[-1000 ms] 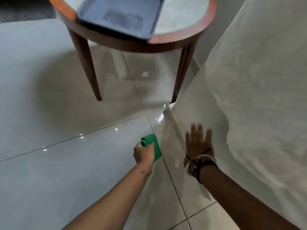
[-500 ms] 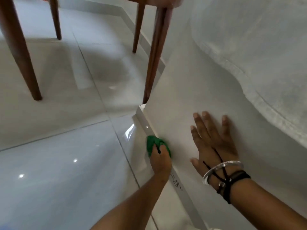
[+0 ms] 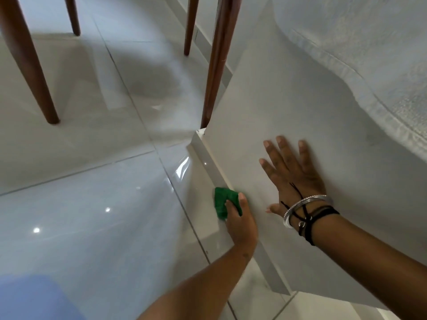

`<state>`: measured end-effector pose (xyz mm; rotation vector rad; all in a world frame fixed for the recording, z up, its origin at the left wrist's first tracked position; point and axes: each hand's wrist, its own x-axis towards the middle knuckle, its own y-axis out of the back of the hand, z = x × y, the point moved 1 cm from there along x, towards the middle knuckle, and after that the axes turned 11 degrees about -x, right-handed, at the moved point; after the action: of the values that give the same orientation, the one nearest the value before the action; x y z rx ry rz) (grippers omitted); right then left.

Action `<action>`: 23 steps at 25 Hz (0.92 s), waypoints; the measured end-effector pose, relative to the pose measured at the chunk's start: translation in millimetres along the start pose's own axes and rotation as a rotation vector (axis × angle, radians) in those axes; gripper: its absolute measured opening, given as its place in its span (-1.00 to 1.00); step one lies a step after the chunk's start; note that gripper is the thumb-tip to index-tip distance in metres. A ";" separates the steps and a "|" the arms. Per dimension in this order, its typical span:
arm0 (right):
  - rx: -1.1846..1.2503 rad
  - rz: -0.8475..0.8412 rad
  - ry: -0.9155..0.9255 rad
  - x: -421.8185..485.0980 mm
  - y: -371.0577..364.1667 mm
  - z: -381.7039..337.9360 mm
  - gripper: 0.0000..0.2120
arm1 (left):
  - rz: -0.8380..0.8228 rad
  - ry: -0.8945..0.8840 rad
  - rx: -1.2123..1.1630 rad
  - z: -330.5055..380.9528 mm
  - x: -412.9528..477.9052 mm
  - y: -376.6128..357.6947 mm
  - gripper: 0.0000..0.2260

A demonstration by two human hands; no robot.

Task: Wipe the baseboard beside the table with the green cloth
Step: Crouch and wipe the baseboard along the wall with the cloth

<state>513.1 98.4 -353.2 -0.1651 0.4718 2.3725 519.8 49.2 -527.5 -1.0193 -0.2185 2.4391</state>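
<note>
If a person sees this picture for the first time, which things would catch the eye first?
The green cloth stands out, pressed by the left hand against the pale baseboard at centre. Beside it, the right hand lies flat on the wall, with bracelets at the wrist. Dark wooden table legs rise behind.

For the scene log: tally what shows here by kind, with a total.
Hands: 2, left hand and right hand
Green cloth: 1
Table legs: 4, the nearest by the baseboard
Baseboard: 1
Silver bangle: 1
Total: 9
</note>
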 end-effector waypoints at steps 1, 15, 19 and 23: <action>-0.004 0.001 -0.007 1.8 -0.3 -2.1 0.02 | -0.005 0.030 0.000 -6.8 -13.6 -0.7 -0.16; 0.063 0.000 -0.039 1.8 2.4 -4.0 -0.03 | 0.033 0.136 -0.335 50.0 50.8 11.9 -0.58; 0.129 -0.012 -0.048 -0.2 4.6 -2.8 -0.06 | -0.045 0.224 -0.242 46.6 43.6 24.1 -0.37; 0.143 -0.023 -0.049 -1.4 10.8 0.0 -0.07 | 0.006 0.302 -0.235 10.1 -15.9 17.2 -0.06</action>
<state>507.0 90.1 -349.8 -0.0464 0.6100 2.3051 516.0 26.8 -515.9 -1.4740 -0.4057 2.2635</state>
